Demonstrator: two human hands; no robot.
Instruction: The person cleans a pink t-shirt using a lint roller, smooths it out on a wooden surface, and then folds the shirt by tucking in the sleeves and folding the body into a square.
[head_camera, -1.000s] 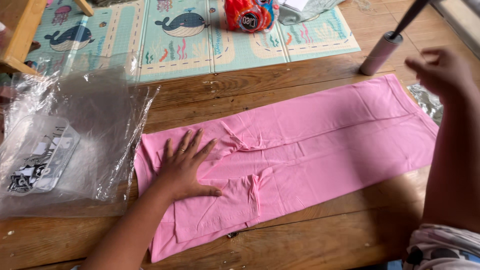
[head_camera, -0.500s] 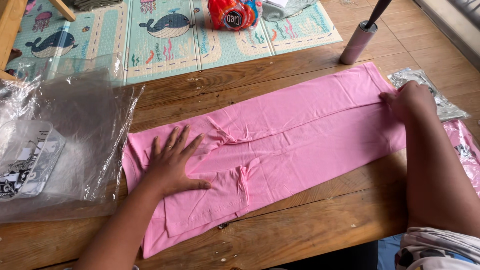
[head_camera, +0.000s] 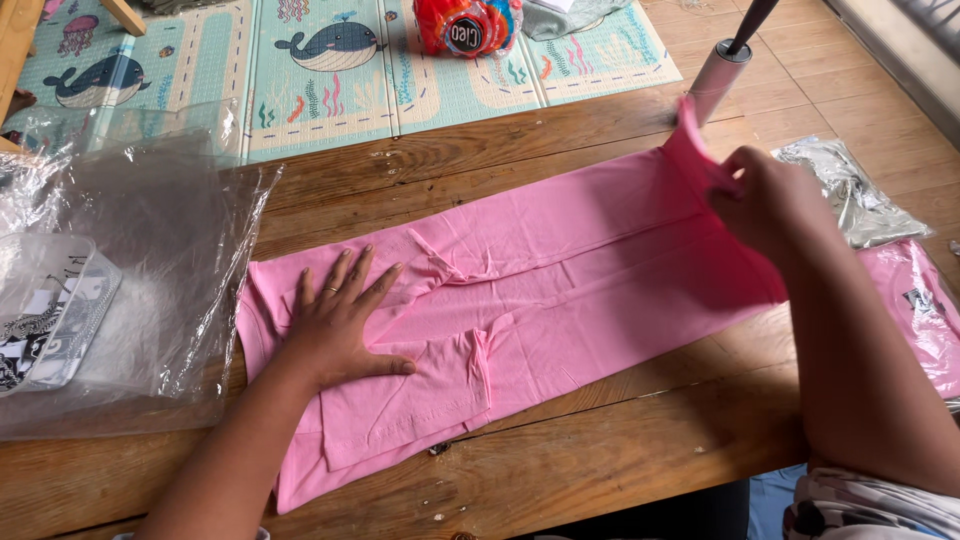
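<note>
A home — wooden table (head_camera: 600, 460) beside a children's sea-animal play mat (head_camera: 400, 70).

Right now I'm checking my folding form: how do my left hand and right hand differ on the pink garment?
The left hand lies flat, fingers spread, pressing the pink garment onto the wooden table; the right hand is closed, pinching the cloth's far end. The left sits at the near, folded end; the right lifts its edge off the table. Both touch the same garment.
</note>
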